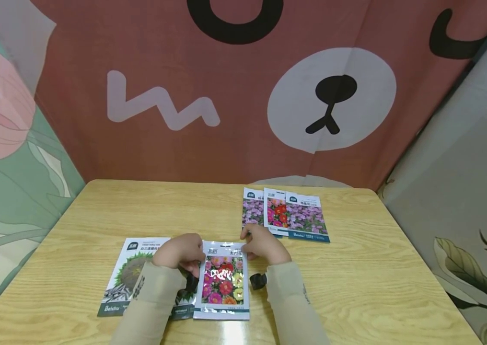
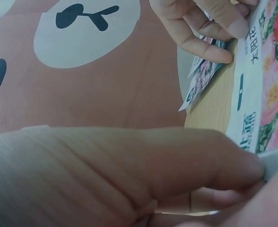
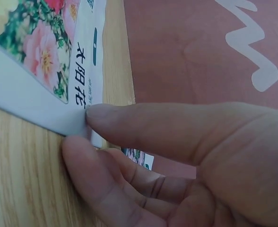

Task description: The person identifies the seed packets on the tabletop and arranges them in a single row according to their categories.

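A glossy white packet of colourful blooms sits at the bench's six o'clock, top corners pinched in the grip of left hand and right hand. Sunflower packets lie beside it at nine o'clock; wood runs to the edge at three, and flower packets lie near the far edge at one.

White glare spots the flower packet and the wooden table; the wrist views look softer.

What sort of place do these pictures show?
Probably a makeshift indoor workspace: a light wood-grain table, reddish-brown cartoon-bear cloth hung behind it, and a flat rectangular flower-printed seed packet.
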The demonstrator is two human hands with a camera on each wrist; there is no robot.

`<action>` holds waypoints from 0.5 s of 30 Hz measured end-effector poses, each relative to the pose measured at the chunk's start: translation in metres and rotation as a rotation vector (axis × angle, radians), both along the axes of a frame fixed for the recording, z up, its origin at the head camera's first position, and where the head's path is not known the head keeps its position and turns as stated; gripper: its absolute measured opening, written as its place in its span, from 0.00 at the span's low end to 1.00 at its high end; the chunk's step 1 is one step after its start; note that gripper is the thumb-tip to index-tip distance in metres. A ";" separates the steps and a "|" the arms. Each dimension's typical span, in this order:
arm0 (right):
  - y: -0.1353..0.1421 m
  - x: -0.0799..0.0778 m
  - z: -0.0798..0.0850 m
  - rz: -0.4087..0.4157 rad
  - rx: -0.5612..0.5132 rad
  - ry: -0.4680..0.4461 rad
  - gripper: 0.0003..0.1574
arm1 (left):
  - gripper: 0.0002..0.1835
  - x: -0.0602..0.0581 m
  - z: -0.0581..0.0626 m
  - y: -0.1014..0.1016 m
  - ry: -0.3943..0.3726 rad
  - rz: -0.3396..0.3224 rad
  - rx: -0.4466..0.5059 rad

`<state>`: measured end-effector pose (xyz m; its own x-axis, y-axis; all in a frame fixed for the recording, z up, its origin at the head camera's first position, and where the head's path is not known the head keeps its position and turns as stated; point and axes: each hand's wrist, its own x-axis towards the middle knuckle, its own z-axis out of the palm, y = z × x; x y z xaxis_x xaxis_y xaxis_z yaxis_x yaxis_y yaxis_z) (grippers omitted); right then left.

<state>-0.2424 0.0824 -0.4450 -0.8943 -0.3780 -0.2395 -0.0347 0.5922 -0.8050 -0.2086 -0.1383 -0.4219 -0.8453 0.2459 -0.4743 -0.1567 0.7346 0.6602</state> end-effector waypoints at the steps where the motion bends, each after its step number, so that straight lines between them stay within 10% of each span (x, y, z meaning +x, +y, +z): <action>1: 0.000 0.000 0.000 0.000 -0.001 -0.003 0.15 | 0.09 0.000 0.000 0.000 0.001 0.002 -0.004; 15: 0.003 0.001 0.007 0.017 0.015 -0.011 0.15 | 0.09 -0.001 -0.001 0.000 0.038 0.033 -0.038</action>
